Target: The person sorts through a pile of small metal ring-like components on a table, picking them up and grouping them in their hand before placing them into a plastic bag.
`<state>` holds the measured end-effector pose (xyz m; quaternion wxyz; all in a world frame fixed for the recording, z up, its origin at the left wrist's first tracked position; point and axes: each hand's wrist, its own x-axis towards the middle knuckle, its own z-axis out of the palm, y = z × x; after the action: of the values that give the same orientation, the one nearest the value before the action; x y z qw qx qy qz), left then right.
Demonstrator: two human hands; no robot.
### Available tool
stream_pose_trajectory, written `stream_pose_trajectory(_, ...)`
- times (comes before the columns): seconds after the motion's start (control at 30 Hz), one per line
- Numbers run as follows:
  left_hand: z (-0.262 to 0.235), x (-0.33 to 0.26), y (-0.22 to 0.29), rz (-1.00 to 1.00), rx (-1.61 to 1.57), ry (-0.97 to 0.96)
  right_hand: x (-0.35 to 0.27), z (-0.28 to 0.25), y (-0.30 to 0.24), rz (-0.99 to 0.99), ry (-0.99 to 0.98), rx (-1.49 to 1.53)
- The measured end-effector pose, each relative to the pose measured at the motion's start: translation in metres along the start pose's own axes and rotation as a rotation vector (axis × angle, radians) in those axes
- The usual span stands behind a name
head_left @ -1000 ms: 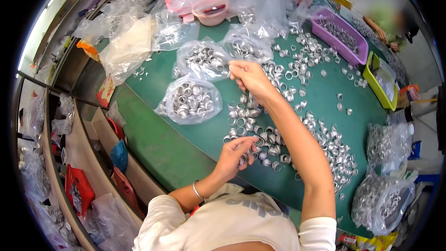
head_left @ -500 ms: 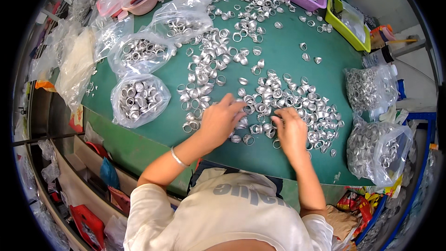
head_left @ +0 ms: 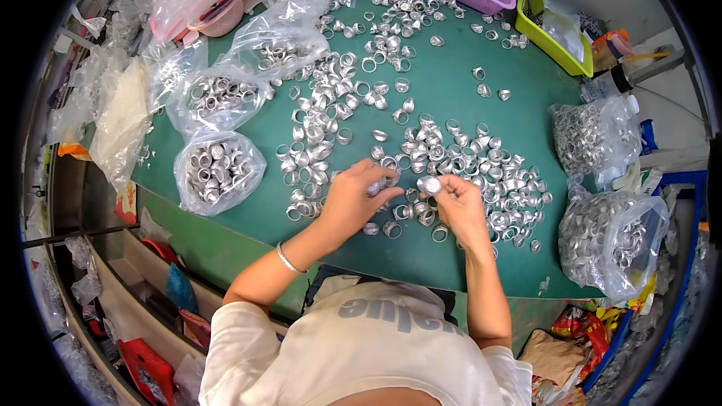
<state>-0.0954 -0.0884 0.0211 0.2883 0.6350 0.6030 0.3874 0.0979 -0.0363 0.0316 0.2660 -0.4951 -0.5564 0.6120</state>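
Left hand point(head_left: 352, 197) curved — right hand point(head_left: 462, 210) pinches a ring point(head_left: 430, 185).

Bright, soft light reaches my tabletop point(head_left: 541, 124) — glints on the silvery rings point(head_left: 513, 199) — while edges bow toward black corners, upper right blurred.

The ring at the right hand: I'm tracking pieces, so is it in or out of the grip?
In: the silver ring sits pinched at the fingertips of the right hand.
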Motion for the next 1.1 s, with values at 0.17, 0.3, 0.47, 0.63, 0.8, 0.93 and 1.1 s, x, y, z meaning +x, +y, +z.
stream_pose_trajectory(0.17, -0.012, -0.008, 0.042, -0.573, -0.68, -0.252, -0.025, -0.002, -0.002, 0.162, -0.274, 0.767)
stream_pose_trajectory(0.3, 0.009, -0.021, 0.037, -0.186, -0.667, -0.092, -0.033, 0.005, 0.009, 0.116, -0.327, 0.854)
stream_pose_trajectory(0.47, 0.011, -0.025, 0.043, -0.15, -0.531, -0.052, -0.038, 0.01, 0.011, 0.102, -0.306, 0.804)
stream_pose_trajectory(0.63, 0.009, -0.025, 0.042, -0.119, -0.482, -0.027, -0.039, 0.013, 0.015, 0.082, -0.34, 0.85)
stream_pose_trajectory(0.8, 0.009, -0.025, 0.04, -0.09, -0.5, -0.02, -0.041, 0.017, 0.01, 0.146, -0.317, 0.887)
stream_pose_trajectory(0.93, 0.004, -0.026, 0.044, -0.092, -0.435, -0.034, -0.041, 0.018, 0.01, 0.144, -0.31, 0.88)
stream_pose_trajectory(1.1, -0.002, -0.021, 0.033, -0.051, -0.48, -0.123, -0.041, 0.017, 0.012, 0.146, -0.334, 0.901)
